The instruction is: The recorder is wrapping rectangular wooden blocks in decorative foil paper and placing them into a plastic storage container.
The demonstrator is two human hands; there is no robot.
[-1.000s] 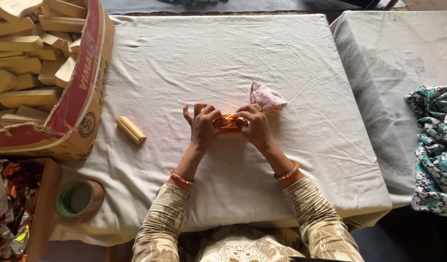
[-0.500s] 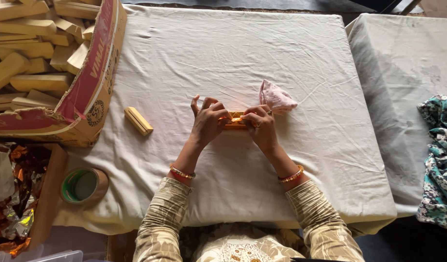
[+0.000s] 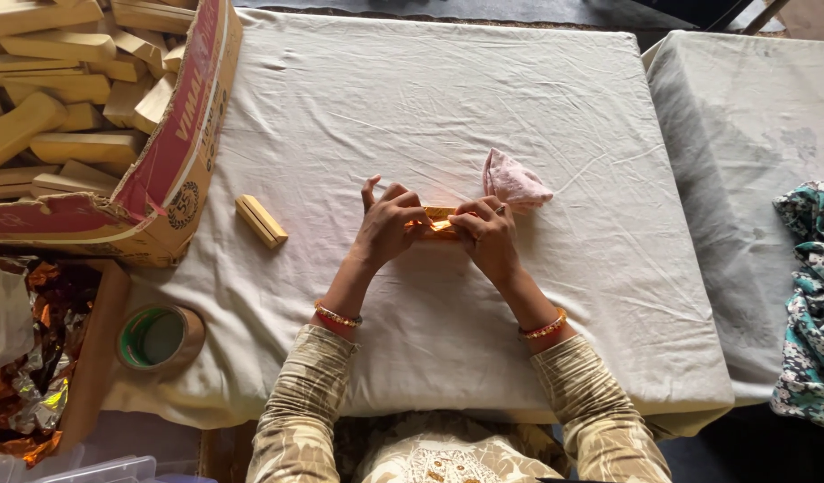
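Both hands (image 3: pixel 439 228) around gold-wrapped bar (image 3: pixel 439 220)

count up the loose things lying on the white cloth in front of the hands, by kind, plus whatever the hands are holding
Foil-wrapped block, held between the left hand and the right hand: 1
Bare tan block: 1
Crumpled pink cloth: 1
Roll of tape, at the edge of the white cloth: 1
Total: 4

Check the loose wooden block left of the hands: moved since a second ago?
No. The wooden block keeps its spot on the white cloth, equally close to the cardboard box corner. Its shift in the picture matches the box's, so the camera moved.
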